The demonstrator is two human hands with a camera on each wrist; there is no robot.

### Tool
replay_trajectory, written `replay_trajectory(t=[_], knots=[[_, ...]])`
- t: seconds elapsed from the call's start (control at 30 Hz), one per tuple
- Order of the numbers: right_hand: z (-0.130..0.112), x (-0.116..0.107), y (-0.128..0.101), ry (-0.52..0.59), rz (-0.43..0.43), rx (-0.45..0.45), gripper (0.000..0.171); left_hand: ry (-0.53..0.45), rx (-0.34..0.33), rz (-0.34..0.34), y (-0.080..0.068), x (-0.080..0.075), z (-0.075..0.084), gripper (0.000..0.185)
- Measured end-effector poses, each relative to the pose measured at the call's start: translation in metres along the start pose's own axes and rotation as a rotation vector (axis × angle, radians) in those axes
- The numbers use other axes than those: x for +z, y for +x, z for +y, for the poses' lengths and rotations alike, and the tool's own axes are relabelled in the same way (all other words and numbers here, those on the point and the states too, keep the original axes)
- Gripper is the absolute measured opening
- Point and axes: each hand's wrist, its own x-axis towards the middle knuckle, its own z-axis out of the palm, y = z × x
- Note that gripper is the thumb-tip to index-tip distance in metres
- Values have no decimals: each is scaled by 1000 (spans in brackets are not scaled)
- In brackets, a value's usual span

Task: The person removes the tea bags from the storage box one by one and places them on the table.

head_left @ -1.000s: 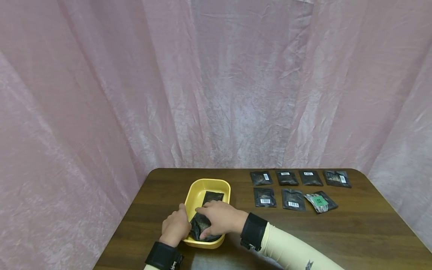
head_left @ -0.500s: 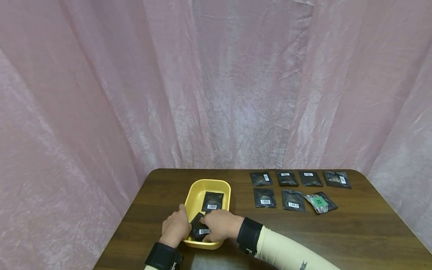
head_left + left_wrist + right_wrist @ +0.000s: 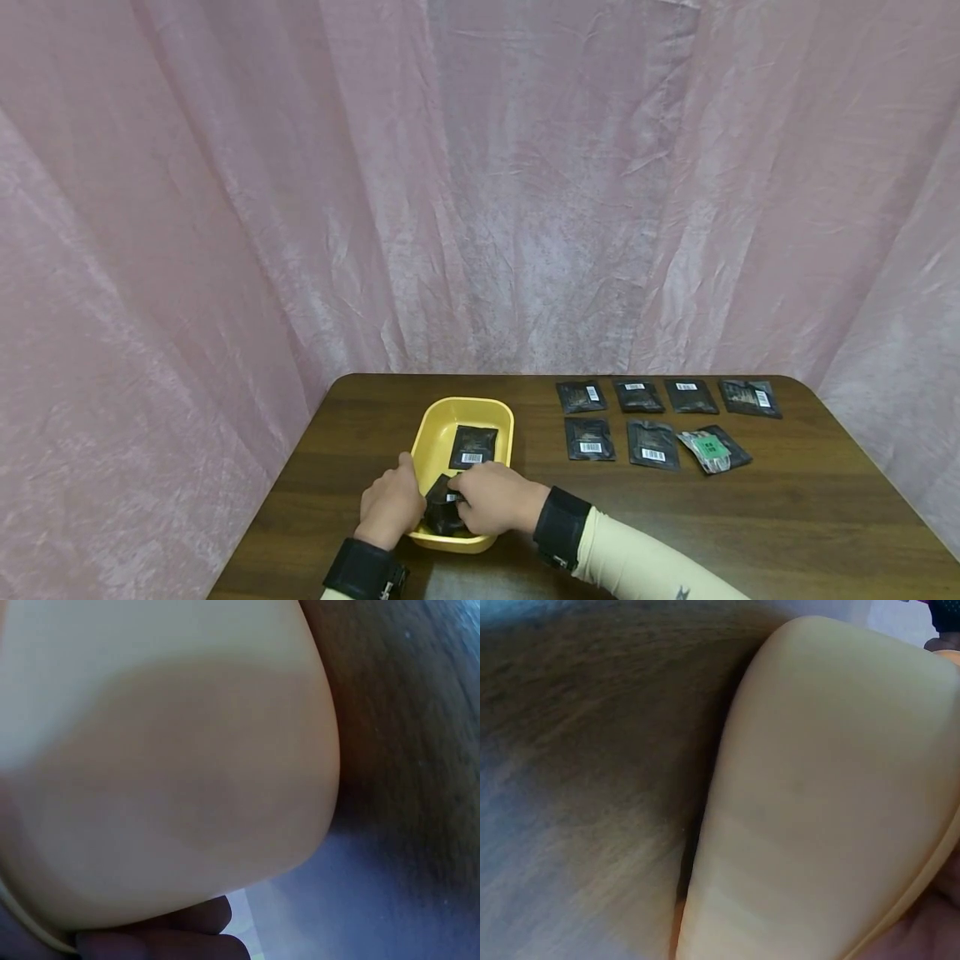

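Inside the near end of a yellow plastic bin (image 3: 431,446), the right hand (image 3: 495,498) pinches a black sachet (image 3: 441,518), its barcode (image 3: 452,497) more hidden than half a second ago; the left hand (image 3: 392,504) grips the rim as before; a flat sachet (image 3: 472,443) lies beyond.

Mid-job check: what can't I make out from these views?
- Whether anything lies under the near black packet: head view, covered by it and the right hand.
- Packets inside the yellow tray: both wrist views, hidden by its wall.
- Fine print on the outer packets: head view, too small.
- Left sleeve: head view, mostly cut off by the bottom edge.
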Motion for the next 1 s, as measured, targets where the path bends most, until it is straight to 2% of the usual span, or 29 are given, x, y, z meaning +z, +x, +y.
replay_trajectory(t=[0.2, 0.47, 1.0], knots=[[1, 3, -2, 15, 57, -11, 17, -12, 14, 16, 0, 1, -1, 34], [1, 3, -2, -25, 97, -22, 18, -24, 24, 32, 0, 0, -1, 31], [2, 4, -5, -80, 181, -49, 17, -6, 13, 19, 1, 2, -1, 35]])
